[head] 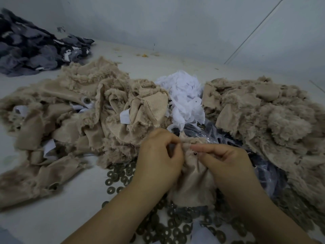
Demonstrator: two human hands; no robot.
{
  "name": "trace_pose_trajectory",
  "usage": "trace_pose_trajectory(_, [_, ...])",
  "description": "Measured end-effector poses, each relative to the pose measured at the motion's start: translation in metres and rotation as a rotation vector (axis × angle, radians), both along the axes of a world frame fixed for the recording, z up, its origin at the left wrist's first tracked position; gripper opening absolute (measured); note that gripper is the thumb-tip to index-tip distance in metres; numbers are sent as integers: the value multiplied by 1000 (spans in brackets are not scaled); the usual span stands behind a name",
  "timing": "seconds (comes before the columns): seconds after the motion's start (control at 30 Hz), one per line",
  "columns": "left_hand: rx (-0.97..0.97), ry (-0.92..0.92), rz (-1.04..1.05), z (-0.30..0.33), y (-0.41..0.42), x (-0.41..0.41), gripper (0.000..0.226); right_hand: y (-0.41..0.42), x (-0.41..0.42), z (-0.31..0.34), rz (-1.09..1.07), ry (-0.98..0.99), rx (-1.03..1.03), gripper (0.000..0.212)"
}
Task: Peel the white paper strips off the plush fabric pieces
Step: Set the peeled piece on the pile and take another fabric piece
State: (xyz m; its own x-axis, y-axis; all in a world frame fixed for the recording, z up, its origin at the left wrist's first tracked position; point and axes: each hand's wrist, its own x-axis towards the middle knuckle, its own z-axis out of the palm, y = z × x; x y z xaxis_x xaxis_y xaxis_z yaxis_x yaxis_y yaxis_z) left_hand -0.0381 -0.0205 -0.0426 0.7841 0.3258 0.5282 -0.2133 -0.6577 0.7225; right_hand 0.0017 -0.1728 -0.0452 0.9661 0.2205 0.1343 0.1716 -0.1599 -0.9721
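While no white strip can be made out on it, one beige plush fabric piece (pixel 192 182) is held at lower centre of the head view, its top edge running left to right between both grips. Left hand (pixel 158 155): fingers pinched on that edge. Right hand (pixel 226 161): fingers pinched beside it, nearly touching. Backing side faces up, fuzzy rim. Peeled white paper strips (pixel 184 99) are heaped just above; tabletop (pixel 84 191) bears dark washers (pixel 119 175).

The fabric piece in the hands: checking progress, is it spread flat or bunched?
Bunched: both hands pinch the fabric piece, its top edge gathered between the fingertips.
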Motion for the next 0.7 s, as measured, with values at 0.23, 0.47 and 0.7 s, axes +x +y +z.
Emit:
trace_pose_trajectory(0.23, [423, 318, 202, 18, 0, 33, 15, 1, -1, 6, 23, 32, -24, 32])
trace_pose_trajectory(0.47, [324, 384, 206, 16, 3, 45, 25, 0, 0, 16, 114, -157, -208, 58])
trace_pose_trajectory(0.7, [303, 272, 130, 24, 0, 42, 30, 5, 15, 29, 208, -220, -426, 76])
